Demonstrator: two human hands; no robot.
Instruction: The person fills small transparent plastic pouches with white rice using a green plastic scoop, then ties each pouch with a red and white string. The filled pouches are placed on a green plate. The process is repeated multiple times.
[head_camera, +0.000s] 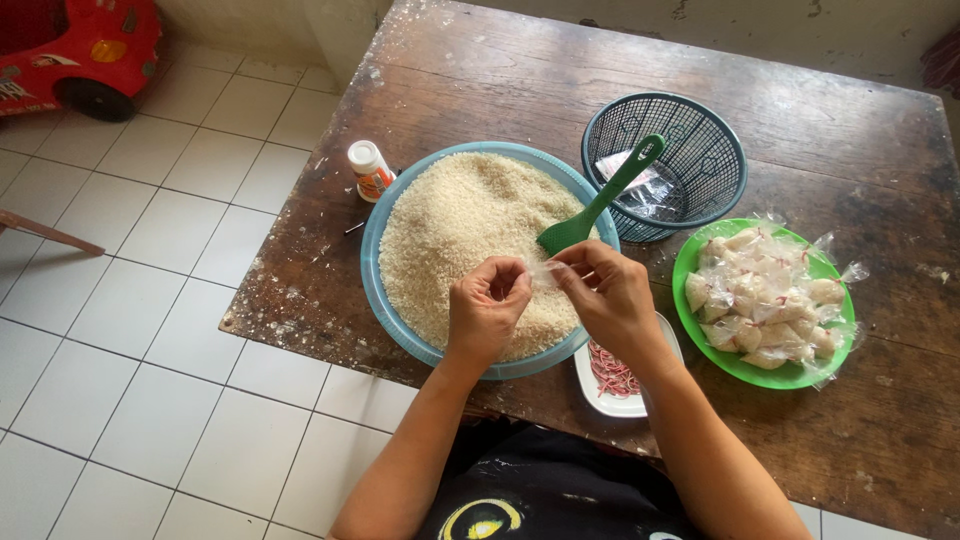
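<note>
White floor tiles (150, 200) surround a worn wooden table (850, 140), paint-flecked, its near-left corner at about 8 o'clock from the work. Both hands meet over a blue basin of rice (470, 240): left hand (487, 305) and right hand (607, 290) each pinch a small clear plastic bag (545, 272), fingers closed on its thin film. Bag looks empty, though glare makes that uncertain. Judged step: rubbing the mouth open, ahead of filling. Next move would call for one hand freed to take the green scoop (600, 200), which lies with its blade in the rice at 12 o'clock of the hands. Green plate of tied rice packets (765, 300) sits at 3 o'clock; dark mesh basket (665, 165) holding more clear bags at 1 o'clock; white dish of red rubber bands (612, 375) just under the right wrist. Small white bottle (370, 170) at 10 o'clock, close to the table edge. Open room lies far-side and right; basin overhangs near the front edge.
</note>
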